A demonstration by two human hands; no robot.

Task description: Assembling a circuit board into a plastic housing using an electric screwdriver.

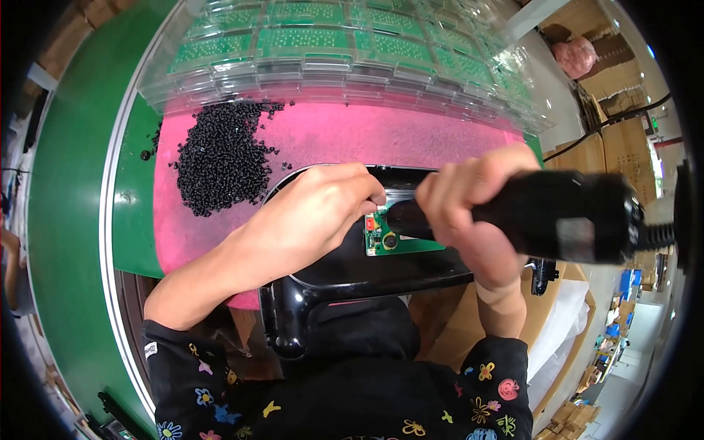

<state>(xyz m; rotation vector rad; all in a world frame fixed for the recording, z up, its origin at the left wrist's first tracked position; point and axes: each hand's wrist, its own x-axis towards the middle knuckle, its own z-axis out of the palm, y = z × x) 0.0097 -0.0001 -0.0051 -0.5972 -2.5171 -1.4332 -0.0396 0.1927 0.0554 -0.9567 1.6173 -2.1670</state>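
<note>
Trays (323, 82) at 12 o'clock hold boards (304, 42), the shell (345, 275) another board (412, 247); right hand (477, 202) clamps driver (535, 209) toward 3, left hand's (315, 202) grip I cannot tell.

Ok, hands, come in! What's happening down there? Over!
Right hand gripping black electric screwdriver, nose over green circuit board. Left hand at board's upper left, grip unclear. Screwdriver and right hand hiding part of board.

Passage over pink mat (330, 136) beside black pile (224, 158); transparent trays (308, 70) block far side, black tool (546, 209) right.
</note>
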